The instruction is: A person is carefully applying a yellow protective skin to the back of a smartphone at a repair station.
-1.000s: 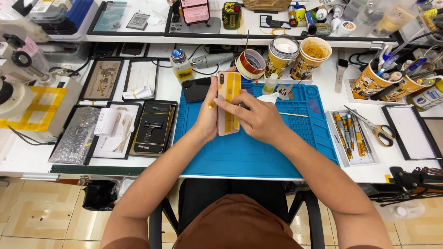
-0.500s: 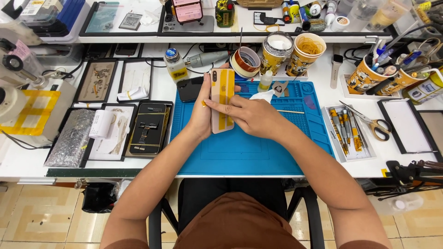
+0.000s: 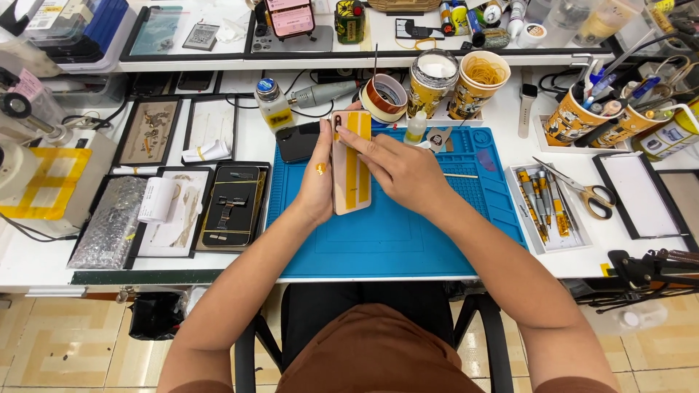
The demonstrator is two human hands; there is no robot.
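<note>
Right now a phone (image 3: 352, 161) lies back-up at the upper centre of the frame, on the top part of a blue work mat (image 3: 393, 233), with two strips of amber tape (image 3: 351, 164) running lengthwise down its pale back. The left hand (image 3: 318, 175) cups the phone's left edge, fingers curled along the side and thumb near the lower part, steadying it. The right hand (image 3: 399, 169) lies across from the right, index finger (image 3: 352, 140) stretched out and pressed flat on the tape near the phone's top end, the other fingers loosely bent behind it.

To my eye the work in hand is smoothing the tape down. Done well, that means pressing with the pad of the finger rather than the nail, sliding along the strip in one direction from one end so air is pushed out ahead, and keeping the left hand firm so the phone does not skate on the mat. The strips should stay parallel and clear of the camera corner.

Just above the phone sit a roll of amber tape (image 3: 384, 97) and a small dropper bottle (image 3: 416, 126); a dark phone (image 3: 296, 141) lies to its left, touching the mat's edge. Scissors (image 3: 582, 191) rest on the worktop at the right.
</note>
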